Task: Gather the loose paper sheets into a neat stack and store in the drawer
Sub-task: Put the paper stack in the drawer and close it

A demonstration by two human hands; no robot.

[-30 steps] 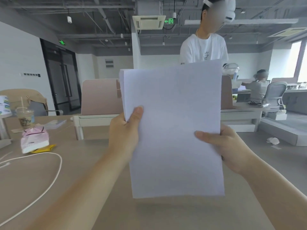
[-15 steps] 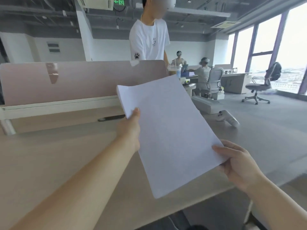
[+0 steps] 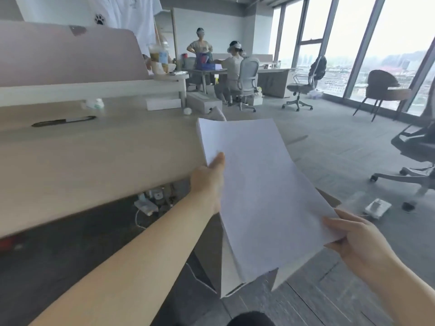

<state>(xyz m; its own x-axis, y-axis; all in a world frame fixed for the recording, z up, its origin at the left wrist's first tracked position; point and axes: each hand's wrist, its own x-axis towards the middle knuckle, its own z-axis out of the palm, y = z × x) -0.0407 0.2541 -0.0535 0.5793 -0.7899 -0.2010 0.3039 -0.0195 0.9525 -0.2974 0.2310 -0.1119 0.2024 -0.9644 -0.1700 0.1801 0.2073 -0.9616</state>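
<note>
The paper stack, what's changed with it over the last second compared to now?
The paper stack went from upright over the desk to tilted, carried right past the desk's edge and lower, above an open grey unit on the floor, possibly the drawer. The view swung right and down with it. Unchanged: the left hand and right hand both hold the stack, and it stays neatly squared.

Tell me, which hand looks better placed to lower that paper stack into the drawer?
Probably the right hand. It grips the paper stack at its near corner, on the side away from the desk. The left hand holds the desk-side edge. The drawer is mostly hidden beneath.
</note>
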